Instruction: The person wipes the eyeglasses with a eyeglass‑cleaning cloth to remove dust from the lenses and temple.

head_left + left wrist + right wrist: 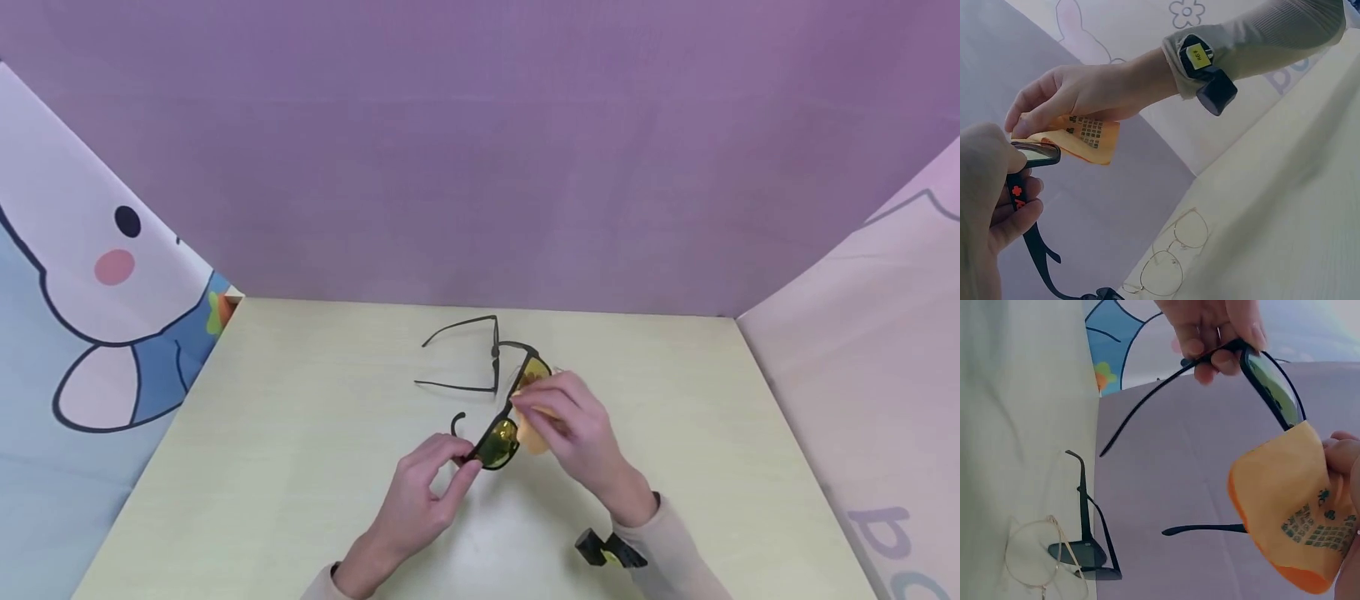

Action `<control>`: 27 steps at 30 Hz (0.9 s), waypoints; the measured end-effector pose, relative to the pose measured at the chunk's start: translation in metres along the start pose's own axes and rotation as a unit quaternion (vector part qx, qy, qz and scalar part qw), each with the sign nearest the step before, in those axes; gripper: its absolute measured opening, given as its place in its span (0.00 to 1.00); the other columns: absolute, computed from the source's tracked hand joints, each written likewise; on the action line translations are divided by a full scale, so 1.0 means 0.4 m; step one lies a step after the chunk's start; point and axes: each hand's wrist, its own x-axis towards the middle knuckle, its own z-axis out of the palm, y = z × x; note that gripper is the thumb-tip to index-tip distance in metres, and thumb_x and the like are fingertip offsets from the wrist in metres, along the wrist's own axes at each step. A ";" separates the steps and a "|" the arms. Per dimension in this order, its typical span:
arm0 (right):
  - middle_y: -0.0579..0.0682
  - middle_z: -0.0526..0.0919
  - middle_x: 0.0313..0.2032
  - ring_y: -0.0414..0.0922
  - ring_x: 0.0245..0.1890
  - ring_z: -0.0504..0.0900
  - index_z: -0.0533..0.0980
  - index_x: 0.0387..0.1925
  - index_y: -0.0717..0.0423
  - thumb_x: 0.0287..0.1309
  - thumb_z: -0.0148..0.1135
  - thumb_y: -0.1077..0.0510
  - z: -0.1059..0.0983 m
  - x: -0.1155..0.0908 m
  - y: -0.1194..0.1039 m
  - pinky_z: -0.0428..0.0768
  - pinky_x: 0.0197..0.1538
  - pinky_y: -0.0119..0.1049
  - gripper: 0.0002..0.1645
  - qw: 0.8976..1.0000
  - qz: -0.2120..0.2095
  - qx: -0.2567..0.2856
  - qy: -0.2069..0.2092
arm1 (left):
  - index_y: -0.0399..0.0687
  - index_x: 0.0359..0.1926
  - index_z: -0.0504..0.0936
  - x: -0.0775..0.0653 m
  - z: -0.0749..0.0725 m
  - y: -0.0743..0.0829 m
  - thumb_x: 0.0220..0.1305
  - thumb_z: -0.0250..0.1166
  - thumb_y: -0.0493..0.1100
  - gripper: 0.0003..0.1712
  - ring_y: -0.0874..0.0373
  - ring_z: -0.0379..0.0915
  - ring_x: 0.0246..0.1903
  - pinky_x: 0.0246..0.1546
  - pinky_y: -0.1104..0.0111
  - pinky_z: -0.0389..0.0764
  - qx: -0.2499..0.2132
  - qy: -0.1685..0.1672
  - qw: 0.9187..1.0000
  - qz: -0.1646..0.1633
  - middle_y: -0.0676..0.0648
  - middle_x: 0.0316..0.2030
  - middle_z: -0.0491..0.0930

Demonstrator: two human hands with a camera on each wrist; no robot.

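Between my two hands is a pair of black-framed sunglasses (497, 444) with yellow-green lenses, tilted above the table. My left hand (422, 497) pinches it near one hinge, thumb and fingers at the frame's corner. In the left wrist view, a temple (1018, 195) with red marks runs down past these fingers. My right hand (583, 435) pinches a soft orange cloth (1279, 481) with dark printing. The cloth lies against the other lens and the bridge, covering much of that side in the right wrist view.
Farther back on the pale table (300, 400) lie dark sunglasses (496, 367) with temples unfolded. Beside them, gold wire-rimmed glasses (1161, 273) show in the wrist views. A purple backdrop (480, 167) stands behind, with printed cloth walls on both sides. A black device (609, 550) is strapped at my right wrist.
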 end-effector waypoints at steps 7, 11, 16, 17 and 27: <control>0.59 0.83 0.38 0.48 0.38 0.82 0.83 0.39 0.68 0.56 0.67 0.75 -0.017 0.017 0.022 0.83 0.44 0.21 0.08 0.993 0.108 -0.010 0.044 | 0.46 0.41 0.83 0.000 0.001 -0.001 0.70 0.67 0.35 0.02 0.62 0.80 0.36 0.41 0.77 0.84 -0.008 -0.005 1.000 0.005 0.52 0.35 0.84; 0.59 0.83 0.38 0.49 0.38 0.82 0.82 0.38 0.68 0.56 0.67 0.75 -0.012 0.011 0.016 0.84 0.46 0.22 0.08 0.994 0.103 -0.011 0.039 | 0.45 0.41 0.83 -0.003 -0.001 -0.001 0.72 0.65 0.38 0.01 0.62 0.80 0.36 0.41 0.77 0.83 -0.009 -0.006 1.000 0.002 0.52 0.35 0.84; 0.57 0.83 0.38 0.50 0.37 0.81 0.83 0.38 0.66 0.72 0.62 0.61 0.006 -0.003 -0.003 0.83 0.46 0.25 0.10 1.000 0.007 -0.008 -0.005 | 0.45 0.41 0.83 -0.004 -0.004 0.001 0.70 0.66 0.35 0.01 0.62 0.80 0.35 0.40 0.77 0.84 -0.005 -0.003 1.000 -0.006 0.52 0.34 0.84; 0.57 0.83 0.38 0.50 0.37 0.81 0.83 0.38 0.66 0.73 0.61 0.59 0.008 -0.003 -0.004 0.83 0.45 0.25 0.12 1.000 -0.002 -0.010 -0.008 | 0.45 0.41 0.83 -0.004 -0.004 0.001 0.69 0.67 0.35 0.02 0.62 0.80 0.35 0.39 0.77 0.84 -0.004 -0.002 1.000 -0.007 0.53 0.34 0.84; 0.59 0.83 0.39 0.50 0.40 0.82 0.82 0.39 0.67 0.55 0.68 0.75 0.012 0.018 0.012 0.83 0.49 0.23 0.09 0.992 0.114 -0.015 0.051 | 0.47 0.41 0.83 -0.004 -0.005 0.005 0.69 0.67 0.35 0.03 0.62 0.80 0.36 0.40 0.76 0.84 -0.006 -0.004 1.000 -0.015 0.51 0.35 0.84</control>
